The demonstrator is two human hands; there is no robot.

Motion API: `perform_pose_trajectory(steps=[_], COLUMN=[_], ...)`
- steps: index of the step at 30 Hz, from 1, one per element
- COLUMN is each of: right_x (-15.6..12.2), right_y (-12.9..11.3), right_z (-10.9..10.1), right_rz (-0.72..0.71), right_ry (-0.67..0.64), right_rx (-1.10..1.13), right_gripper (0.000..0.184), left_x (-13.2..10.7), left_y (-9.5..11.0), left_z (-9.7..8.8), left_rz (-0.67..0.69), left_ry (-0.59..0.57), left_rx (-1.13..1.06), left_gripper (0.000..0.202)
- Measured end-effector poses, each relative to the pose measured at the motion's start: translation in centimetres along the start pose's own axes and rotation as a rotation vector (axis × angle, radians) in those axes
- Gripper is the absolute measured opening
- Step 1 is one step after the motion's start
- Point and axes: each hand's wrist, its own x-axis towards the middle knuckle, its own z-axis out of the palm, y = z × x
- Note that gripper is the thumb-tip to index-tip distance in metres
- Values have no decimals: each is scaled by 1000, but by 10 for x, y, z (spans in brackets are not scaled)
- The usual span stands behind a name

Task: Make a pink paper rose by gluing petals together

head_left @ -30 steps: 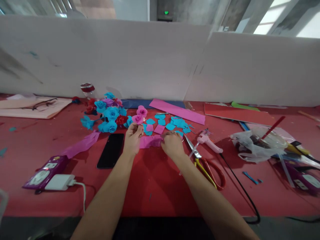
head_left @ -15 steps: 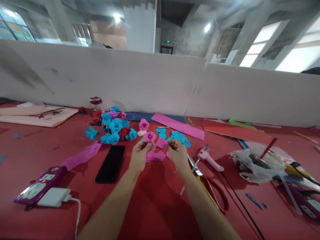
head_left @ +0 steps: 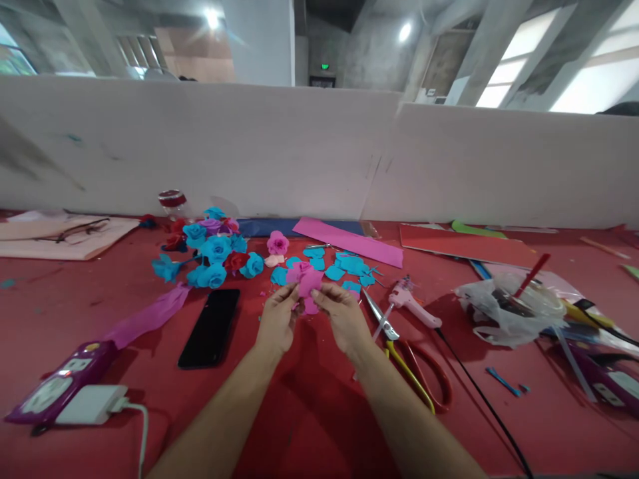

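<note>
Right of the phone (head_left: 210, 328), I note one pink flower (head_left: 297, 269), seemingly part-built, left hand (head_left: 275, 319) pinching it, right hand (head_left: 344, 319) pinching a pink petal (head_left: 313, 282); beyond the phone, one finished-looking bouquet (head_left: 216, 250).

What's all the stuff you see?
Flower bunch: one, mostly blue, left
Held flower: one, pink, between hands
Loose flower: one, pink, behind hands
Petals: many, blue, behind hands
Paper strips: two, pink, left, back
Phone: one, black, left
Power strips: two, purple, both sides
Scissors: one, red-yellow handles, right
Glue gun: one, pink, right
Cup: one, clear, far right
Jar: one, red-lidded, back left
Glasses: one, dark, far left
Table: one, red, below
Wall: one, white, back
Left hand: one, bare, middle
Right hand: one, bare, middle
</note>
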Motion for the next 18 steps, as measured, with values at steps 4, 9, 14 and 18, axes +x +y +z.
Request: perform_pose_trajectory(steps=[4,9,14,18], right_x=[-3,-2,-3,-4], right_y=[2,-1,-1,2], right_z=[5,5,5,5], right_rz=[-81,-173,-217,-289], right_ry=[8,86,67,45], right_rx=[-56,-124,-114,-150], right_gripper=[8,8,7,7], left_x=[-5,-10,-8,-9], left_y=[-5,-8,-13,-12], left_z=[4,8,6,6], left_rz=[38,30,27,43], left_ry=[-68,-97,-91,-96], left_rx=[27,17,-52,-70], left_gripper=[17,17,15,15])
